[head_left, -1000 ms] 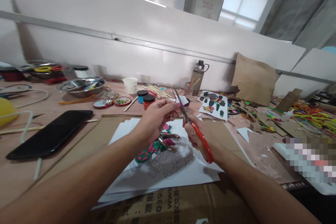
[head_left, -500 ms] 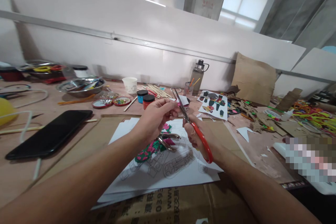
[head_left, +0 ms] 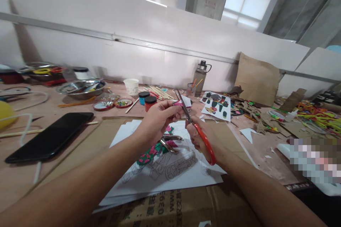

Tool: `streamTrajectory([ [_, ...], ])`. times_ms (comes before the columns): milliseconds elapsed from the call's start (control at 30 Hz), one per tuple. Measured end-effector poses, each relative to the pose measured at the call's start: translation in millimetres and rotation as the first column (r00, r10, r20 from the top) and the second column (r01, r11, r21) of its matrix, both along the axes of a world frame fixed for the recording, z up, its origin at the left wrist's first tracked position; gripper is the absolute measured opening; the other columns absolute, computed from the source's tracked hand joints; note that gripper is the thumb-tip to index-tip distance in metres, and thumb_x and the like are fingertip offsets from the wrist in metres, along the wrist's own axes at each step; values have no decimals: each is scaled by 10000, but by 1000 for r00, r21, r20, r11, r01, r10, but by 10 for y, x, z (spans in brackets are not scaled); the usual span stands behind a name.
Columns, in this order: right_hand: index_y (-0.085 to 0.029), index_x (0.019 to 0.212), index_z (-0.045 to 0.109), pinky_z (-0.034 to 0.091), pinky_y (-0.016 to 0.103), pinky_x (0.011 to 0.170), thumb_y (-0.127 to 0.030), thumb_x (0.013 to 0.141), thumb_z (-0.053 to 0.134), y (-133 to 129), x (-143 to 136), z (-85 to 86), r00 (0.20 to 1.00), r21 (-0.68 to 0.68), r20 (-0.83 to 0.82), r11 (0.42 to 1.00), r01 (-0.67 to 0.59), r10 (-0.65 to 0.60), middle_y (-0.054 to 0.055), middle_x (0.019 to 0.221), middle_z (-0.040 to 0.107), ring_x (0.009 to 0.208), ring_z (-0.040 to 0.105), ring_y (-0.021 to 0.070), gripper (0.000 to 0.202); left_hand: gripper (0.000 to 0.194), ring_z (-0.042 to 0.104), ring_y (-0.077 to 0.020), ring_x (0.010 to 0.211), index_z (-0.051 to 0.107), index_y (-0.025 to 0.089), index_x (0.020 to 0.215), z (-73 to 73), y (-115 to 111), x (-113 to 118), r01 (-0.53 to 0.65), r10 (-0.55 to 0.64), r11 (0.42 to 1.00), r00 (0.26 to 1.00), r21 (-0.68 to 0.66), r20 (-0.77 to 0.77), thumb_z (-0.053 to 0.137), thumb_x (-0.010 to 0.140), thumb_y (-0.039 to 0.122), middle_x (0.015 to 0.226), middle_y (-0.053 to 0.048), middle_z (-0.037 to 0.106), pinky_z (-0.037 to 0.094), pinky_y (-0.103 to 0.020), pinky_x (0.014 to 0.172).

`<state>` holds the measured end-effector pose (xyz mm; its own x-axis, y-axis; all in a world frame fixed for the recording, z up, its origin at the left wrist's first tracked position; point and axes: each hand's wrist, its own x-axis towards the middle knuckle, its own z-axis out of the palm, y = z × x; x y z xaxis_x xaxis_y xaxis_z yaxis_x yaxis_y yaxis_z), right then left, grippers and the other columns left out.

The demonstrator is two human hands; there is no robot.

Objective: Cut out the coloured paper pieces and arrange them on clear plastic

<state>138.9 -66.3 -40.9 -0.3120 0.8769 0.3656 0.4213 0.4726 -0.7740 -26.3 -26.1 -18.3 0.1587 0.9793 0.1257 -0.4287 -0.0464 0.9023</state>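
The left hand (head_left: 161, 116) pinches a pink scrap (head_left: 177, 103). To its right, the right hand (head_left: 195, 139) grips red-handled scissors (head_left: 201, 133) (blades slightly apart).

My scissors (head_left: 196, 127) have red handles and grey blades, and my scrap (head_left: 178, 103) shows vivid pink. My sheet (head_left: 183, 175) is white, patterned with thin grey outlines; the cutout (head_left: 146, 158) is green mottled with pink, the tool (head_left: 168, 146) shiny silver. I see brown cardboard (head_left: 198, 202) with black print, a black phone (head_left: 52, 136), a blue jar (head_left: 144, 100) and a red jar (head_left: 150, 105), both black-lidded.
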Motion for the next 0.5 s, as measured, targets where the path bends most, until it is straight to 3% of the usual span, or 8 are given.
streamTrajectory([
  [300,-212,978,582,458,248,685,-562,977,456,-7,-14,-28,998,-2,-61,1000,2,-2,30,912,613,807,554,148,372,184,552,-91,585,670,146,666,-32,21,-16,25,-25,1000,1000,9,15,833,649,228,645,-25,650,423,-208,585],
  [500,-206,1068,571,390,252,621,-587,958,470,-1,9,-3,1000,-68,16,998,5,-4,12,853,581,691,457,130,409,170,549,-94,597,688,138,694,-71,38,-15,53,-53,998,999,19,3,819,660,240,676,-32,654,422,-214,593],
])
